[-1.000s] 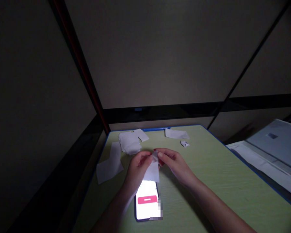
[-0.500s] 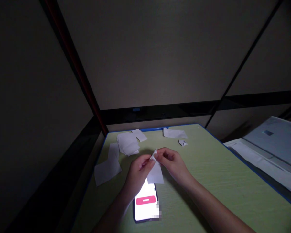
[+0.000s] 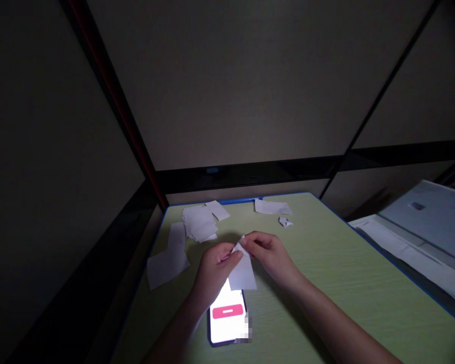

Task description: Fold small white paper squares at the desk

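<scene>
Between my two hands is a small white sheet of paper (image 3: 243, 275), its top folded to a point and its lower edge hanging loose. My left hand (image 3: 213, 270) pinches the paper's left side, thumb on top. At the pointed top, my right hand (image 3: 269, 253) grips the paper between thumb and fingers. Under the paper and my left wrist lies a phone (image 3: 228, 328) with a bright white screen and a red button; its upper end is partly hidden.
On the green table (image 3: 326, 283) lie a stack of paper pieces (image 3: 199, 223), loose sheets (image 3: 167, 268) at the left, a paper strip (image 3: 273, 207) at the back and a small folded paper piece (image 3: 285, 222). A white box (image 3: 428, 217) stands beyond the right edge.
The curled top of the paper now lies flatter, folded over into a point. My hands stay in nearly the same place, and the paper's lower edge sits slightly lower.
</scene>
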`<state>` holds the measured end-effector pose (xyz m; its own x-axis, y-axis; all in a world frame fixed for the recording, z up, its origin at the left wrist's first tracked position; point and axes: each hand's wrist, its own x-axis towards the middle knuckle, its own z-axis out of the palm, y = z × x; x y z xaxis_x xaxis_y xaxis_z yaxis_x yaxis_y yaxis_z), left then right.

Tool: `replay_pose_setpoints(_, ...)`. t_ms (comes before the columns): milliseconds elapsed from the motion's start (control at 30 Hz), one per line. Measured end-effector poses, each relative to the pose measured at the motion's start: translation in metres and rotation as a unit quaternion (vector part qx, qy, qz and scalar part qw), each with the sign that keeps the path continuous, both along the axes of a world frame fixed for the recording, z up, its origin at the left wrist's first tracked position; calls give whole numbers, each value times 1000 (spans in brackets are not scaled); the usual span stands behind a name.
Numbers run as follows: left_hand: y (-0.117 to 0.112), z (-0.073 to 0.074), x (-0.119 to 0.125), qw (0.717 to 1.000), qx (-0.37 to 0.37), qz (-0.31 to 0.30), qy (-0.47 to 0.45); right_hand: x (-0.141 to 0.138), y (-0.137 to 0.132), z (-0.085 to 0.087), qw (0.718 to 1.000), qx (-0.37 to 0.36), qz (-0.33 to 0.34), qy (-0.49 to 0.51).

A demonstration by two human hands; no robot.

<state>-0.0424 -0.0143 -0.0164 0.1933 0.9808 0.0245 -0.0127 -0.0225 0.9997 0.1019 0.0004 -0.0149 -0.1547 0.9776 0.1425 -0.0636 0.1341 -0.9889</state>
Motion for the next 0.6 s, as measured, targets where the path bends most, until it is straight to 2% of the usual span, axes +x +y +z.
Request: replay_pose_setpoints(600,-1,-2,2,999,-39,-8,-22,-2,-1,5,1000,4,-24,0)
